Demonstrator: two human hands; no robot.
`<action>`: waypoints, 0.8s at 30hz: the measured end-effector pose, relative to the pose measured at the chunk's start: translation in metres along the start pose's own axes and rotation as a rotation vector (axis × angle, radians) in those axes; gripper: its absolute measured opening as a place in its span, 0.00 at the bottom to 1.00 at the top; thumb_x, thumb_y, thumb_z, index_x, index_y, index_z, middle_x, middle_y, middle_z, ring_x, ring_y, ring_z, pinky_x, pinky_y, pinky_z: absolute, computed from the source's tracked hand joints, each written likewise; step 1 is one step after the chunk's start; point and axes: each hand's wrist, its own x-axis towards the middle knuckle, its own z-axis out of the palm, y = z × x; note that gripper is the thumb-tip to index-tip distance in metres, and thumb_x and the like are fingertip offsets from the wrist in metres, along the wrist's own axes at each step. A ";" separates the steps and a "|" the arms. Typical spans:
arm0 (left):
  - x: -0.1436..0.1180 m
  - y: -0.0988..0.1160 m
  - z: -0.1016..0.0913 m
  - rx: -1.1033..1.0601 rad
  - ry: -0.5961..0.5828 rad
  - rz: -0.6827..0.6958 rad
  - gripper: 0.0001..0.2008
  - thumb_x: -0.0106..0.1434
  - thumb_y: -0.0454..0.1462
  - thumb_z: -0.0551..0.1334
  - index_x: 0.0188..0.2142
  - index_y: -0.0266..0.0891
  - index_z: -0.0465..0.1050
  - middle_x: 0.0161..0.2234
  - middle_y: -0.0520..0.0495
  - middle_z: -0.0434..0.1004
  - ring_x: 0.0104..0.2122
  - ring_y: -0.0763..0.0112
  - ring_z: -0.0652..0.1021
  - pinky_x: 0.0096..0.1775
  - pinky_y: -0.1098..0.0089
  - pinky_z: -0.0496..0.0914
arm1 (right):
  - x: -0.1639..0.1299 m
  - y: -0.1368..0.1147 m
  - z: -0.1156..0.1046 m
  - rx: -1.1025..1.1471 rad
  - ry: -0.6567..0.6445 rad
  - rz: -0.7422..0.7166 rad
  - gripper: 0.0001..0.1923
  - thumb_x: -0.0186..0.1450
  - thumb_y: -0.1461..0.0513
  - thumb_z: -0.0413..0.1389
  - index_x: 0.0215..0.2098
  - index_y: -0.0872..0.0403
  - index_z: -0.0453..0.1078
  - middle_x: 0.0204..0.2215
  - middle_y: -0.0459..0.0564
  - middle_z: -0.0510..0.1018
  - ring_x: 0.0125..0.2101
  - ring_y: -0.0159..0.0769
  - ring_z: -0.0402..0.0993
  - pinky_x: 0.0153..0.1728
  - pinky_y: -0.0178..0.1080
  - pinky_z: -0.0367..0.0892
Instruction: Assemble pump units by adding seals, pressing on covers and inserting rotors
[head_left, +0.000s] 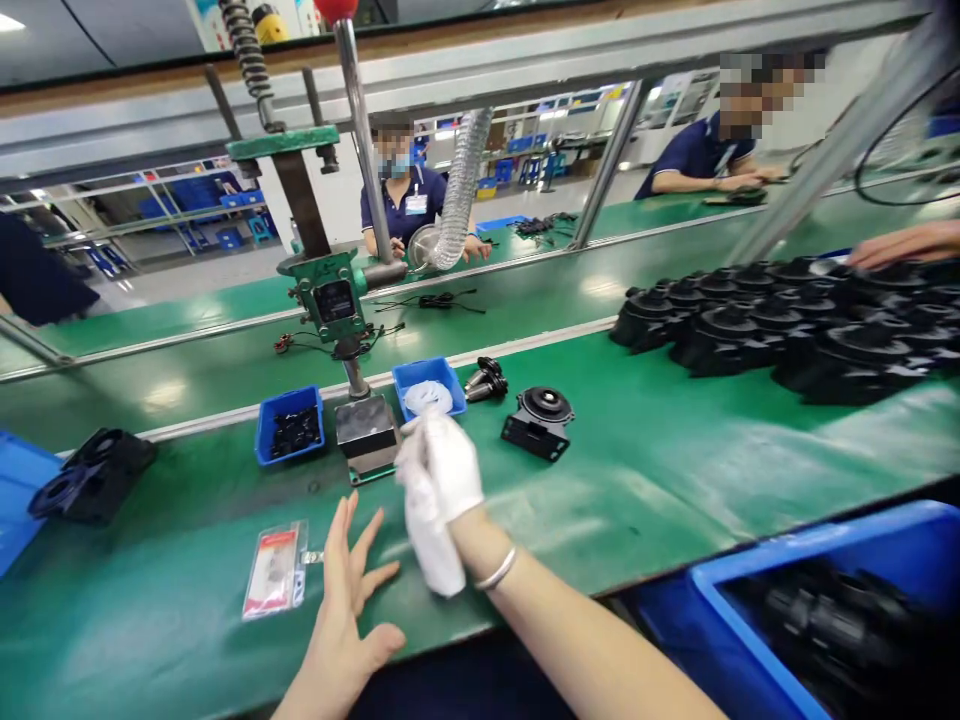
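My right hand (454, 465) wears a white glove and is closed on a limp piece of white fabric that looks like a second glove (435, 560); blur hides the fingertips. My left hand (349, 590) is bare and held over the green tabletop, fingers spread, with nothing in it. Beside it lies a badge in a clear sleeve (274, 570). Just beyond my right hand is a blue bin with white rings (429, 396). The metal block (367, 435) under the green hand press (330, 290) stands to its left. A black motor-like housing (541, 420) sits to its right.
A blue bin of small black parts (296, 430) is left of the press. Black cylindrical parts (486, 380) lie near the housing. Many black housings (750, 320) fill the right side, where another person's hand (907, 245) reaches in. A blue crate (825, 610) stands below the table edge.
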 end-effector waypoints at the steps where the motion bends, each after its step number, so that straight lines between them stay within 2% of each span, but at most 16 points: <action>1: 0.007 0.001 0.003 0.029 0.026 0.024 0.56 0.53 0.62 0.63 0.69 0.56 0.28 0.70 0.45 0.27 0.68 0.51 0.49 0.60 0.60 0.62 | -0.008 0.004 0.015 -0.041 -0.084 -0.006 0.51 0.50 0.29 0.27 0.48 0.60 0.59 0.33 0.41 0.70 0.28 -0.10 0.56 0.33 0.05 0.57; 3: 0.020 0.002 0.006 0.119 0.179 0.022 0.54 0.58 0.60 0.61 0.69 0.47 0.28 0.70 0.42 0.31 0.68 0.57 0.46 0.66 0.64 0.51 | -0.024 0.013 0.041 -0.122 -0.236 -0.051 0.49 0.53 0.32 0.25 0.48 0.58 0.61 0.43 0.41 0.69 0.34 -0.15 0.58 0.39 0.01 0.58; 4: 0.025 0.001 0.007 0.127 0.277 -0.017 0.48 0.61 0.57 0.60 0.70 0.45 0.34 0.69 0.42 0.36 0.68 0.61 0.47 0.67 0.66 0.47 | -0.029 0.016 0.049 -0.159 -0.275 -0.092 0.48 0.55 0.34 0.22 0.51 0.56 0.61 0.47 0.40 0.67 0.38 -0.17 0.58 0.42 -0.01 0.58; 5: 0.029 0.001 0.006 0.086 0.375 -0.070 0.42 0.64 0.54 0.60 0.69 0.46 0.41 0.69 0.44 0.43 0.68 0.63 0.50 0.67 0.66 0.46 | -0.032 0.018 0.052 -0.184 -0.294 -0.136 0.47 0.55 0.35 0.21 0.53 0.53 0.60 0.51 0.38 0.65 0.42 -0.19 0.58 0.47 -0.02 0.58; 7: 0.036 0.002 0.000 -0.168 0.483 -0.166 0.33 0.65 0.50 0.61 0.66 0.51 0.52 0.66 0.49 0.54 0.65 0.64 0.57 0.65 0.65 0.52 | -0.034 0.021 0.050 -0.294 -0.313 -0.283 0.44 0.56 0.36 0.23 0.55 0.48 0.59 0.54 0.35 0.60 0.51 -0.18 0.55 0.63 0.00 0.57; 8: 0.039 0.005 -0.004 -0.342 0.498 -0.195 0.31 0.65 0.51 0.60 0.65 0.52 0.55 0.64 0.50 0.58 0.64 0.64 0.61 0.64 0.64 0.56 | -0.034 0.023 0.045 -0.415 -0.344 -0.413 0.42 0.56 0.35 0.27 0.56 0.45 0.59 0.56 0.34 0.58 0.57 -0.14 0.51 0.73 0.06 0.53; 9: 0.043 0.009 -0.009 -0.511 0.486 -0.204 0.31 0.65 0.53 0.59 0.65 0.51 0.57 0.63 0.49 0.60 0.63 0.63 0.63 0.64 0.64 0.58 | -0.033 0.026 0.041 -0.573 -0.378 -0.580 0.40 0.55 0.35 0.30 0.56 0.42 0.58 0.58 0.33 0.55 0.63 -0.07 0.46 0.81 0.17 0.45; 10: 0.047 0.015 -0.013 -0.652 0.453 -0.207 0.31 0.66 0.54 0.58 0.65 0.49 0.58 0.63 0.47 0.61 0.63 0.62 0.63 0.63 0.64 0.59 | -0.033 0.030 0.038 -0.749 -0.400 -0.753 0.39 0.56 0.36 0.32 0.58 0.42 0.56 0.59 0.33 0.51 0.68 0.02 0.40 0.83 0.29 0.39; 11: 0.052 0.020 -0.016 -0.757 0.409 -0.234 0.32 0.67 0.54 0.57 0.65 0.45 0.59 0.62 0.45 0.62 0.62 0.62 0.64 0.63 0.64 0.59 | -0.033 0.035 0.036 -0.911 -0.389 -0.912 0.38 0.57 0.38 0.32 0.60 0.42 0.53 0.61 0.34 0.46 0.70 0.11 0.33 0.82 0.38 0.35; 12: 0.058 0.026 -0.018 -0.828 0.369 -0.289 0.31 0.68 0.52 0.56 0.65 0.42 0.60 0.61 0.42 0.64 0.61 0.61 0.66 0.63 0.64 0.60 | -0.032 0.042 0.036 -1.045 -0.347 -1.030 0.37 0.58 0.41 0.32 0.62 0.43 0.50 0.62 0.36 0.41 0.71 0.19 0.27 0.80 0.43 0.34; 14: 0.068 0.033 -0.020 -0.883 0.346 -0.408 0.26 0.70 0.44 0.56 0.64 0.37 0.62 0.58 0.39 0.68 0.58 0.63 0.69 0.62 0.65 0.62 | -0.030 0.056 0.039 -1.170 -0.213 -1.136 0.36 0.60 0.45 0.31 0.62 0.47 0.50 0.63 0.40 0.36 0.71 0.26 0.21 0.79 0.44 0.36; 17: 0.078 0.031 -0.021 -0.870 0.408 -0.471 0.21 0.71 0.37 0.54 0.61 0.33 0.64 0.54 0.40 0.72 0.54 0.67 0.73 0.59 0.69 0.65 | -0.021 0.074 0.047 -1.195 -0.077 -1.233 0.31 0.60 0.48 0.35 0.56 0.51 0.59 0.62 0.40 0.44 0.71 0.28 0.21 0.80 0.40 0.32; 19: 0.081 0.025 -0.025 -0.821 0.439 -0.437 0.19 0.72 0.38 0.53 0.58 0.29 0.66 0.51 0.38 0.73 0.52 0.68 0.75 0.56 0.71 0.68 | -0.014 0.079 0.053 -1.149 -0.030 -1.339 0.27 0.59 0.50 0.39 0.50 0.52 0.64 0.59 0.38 0.51 0.71 0.27 0.22 0.81 0.38 0.25; 21: 0.082 0.023 -0.036 -0.746 0.501 -0.367 0.17 0.72 0.37 0.53 0.55 0.29 0.68 0.48 0.39 0.75 0.49 0.69 0.77 0.52 0.72 0.70 | -0.011 0.079 0.061 -1.127 -0.016 -1.397 0.25 0.58 0.52 0.41 0.48 0.52 0.66 0.58 0.37 0.53 0.71 0.28 0.20 0.81 0.40 0.23; 23: 0.080 0.026 -0.050 -0.652 0.596 -0.283 0.15 0.72 0.38 0.54 0.52 0.30 0.69 0.43 0.41 0.77 0.43 0.71 0.78 0.47 0.72 0.73 | -0.018 0.076 0.066 -1.143 -0.021 -1.402 0.25 0.59 0.54 0.39 0.52 0.51 0.63 0.59 0.37 0.50 0.71 0.27 0.18 0.81 0.42 0.28; 24: 0.079 0.029 -0.056 -0.599 0.624 -0.250 0.15 0.72 0.39 0.54 0.50 0.30 0.69 0.40 0.42 0.77 0.39 0.72 0.78 0.45 0.71 0.74 | -0.025 0.075 0.065 -1.176 -0.036 -1.393 0.28 0.60 0.54 0.37 0.56 0.49 0.59 0.60 0.38 0.48 0.70 0.24 0.21 0.82 0.39 0.34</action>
